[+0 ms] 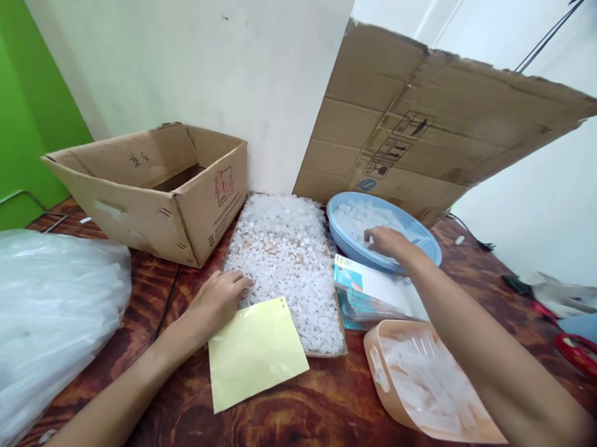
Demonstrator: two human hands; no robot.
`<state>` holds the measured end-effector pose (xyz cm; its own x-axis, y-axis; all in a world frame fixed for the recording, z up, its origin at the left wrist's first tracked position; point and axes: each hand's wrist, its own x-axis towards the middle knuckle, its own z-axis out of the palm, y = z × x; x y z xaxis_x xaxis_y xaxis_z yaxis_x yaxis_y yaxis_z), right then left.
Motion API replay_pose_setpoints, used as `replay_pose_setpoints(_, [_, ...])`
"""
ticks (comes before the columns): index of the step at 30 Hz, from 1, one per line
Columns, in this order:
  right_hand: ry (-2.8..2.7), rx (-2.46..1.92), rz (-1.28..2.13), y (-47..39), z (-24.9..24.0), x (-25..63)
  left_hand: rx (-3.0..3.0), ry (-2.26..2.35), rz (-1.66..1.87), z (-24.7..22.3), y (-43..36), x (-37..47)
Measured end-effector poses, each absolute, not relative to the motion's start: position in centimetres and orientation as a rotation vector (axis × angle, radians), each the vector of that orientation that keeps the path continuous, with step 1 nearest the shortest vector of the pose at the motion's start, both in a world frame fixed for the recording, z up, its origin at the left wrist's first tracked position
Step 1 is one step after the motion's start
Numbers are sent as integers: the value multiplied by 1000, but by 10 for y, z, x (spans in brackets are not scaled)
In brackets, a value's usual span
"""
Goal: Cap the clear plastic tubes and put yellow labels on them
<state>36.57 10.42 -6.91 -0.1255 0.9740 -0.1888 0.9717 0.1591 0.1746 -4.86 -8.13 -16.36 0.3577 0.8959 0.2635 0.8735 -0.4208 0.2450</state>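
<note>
My left hand (pixel 219 301) rests palm down at the near left edge of a flat board covered with several small white plastic pieces (pixel 286 263), fingers touching the pieces. A yellow sheet (pixel 254 351) lies just right of that hand, overlapping the board. My right hand (pixel 385 241) reaches into a blue bowl (pixel 418 238) that holds more white pieces; its fingers are curled down among them, and whether they grip any I cannot tell.
An open cardboard box (pixel 155 186) stands at the back left. A flattened carton (pixel 433 130) leans on the wall. A large clear bag (pixel 38 316) lies at left. A peach tray of clear tubes (pixel 427 384) and stacked packets (pixel 375 294) sit near right.
</note>
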Motion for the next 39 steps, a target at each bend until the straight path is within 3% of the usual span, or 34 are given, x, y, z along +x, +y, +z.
replay_pose_setpoints(5, [2300, 1866, 198, 82, -45, 359, 2425, 1586, 789, -158, -85, -45])
replay_pose_setpoints(10, [2774, 1826, 324, -7, -12, 320, 2064, 1341, 1122, -147, -90, -40])
replay_pose_setpoints(16, [3229, 1671, -456, -118, -47, 234, 1799, 1262, 1176, -141, -94, -33])
replay_pose_setpoints(21, [3026, 1867, -1139, -121, -104, 192, 1295, 1116, 1200, -140, -96, -26])
replay_pose_setpoints(26, [2795, 1778, -1826, -112, -118, 186, 1070, 970, 1129, -132, -102, -19])
replay_pose_setpoints(34, [2620, 1675, -2352, -120, -122, 189, 1165, 963, 1103, -131, -105, -18])
replay_pose_setpoints(39, [2700, 1706, -2226, -119, -124, 194, 1406, 1039, 1103, -131, -103, -20])
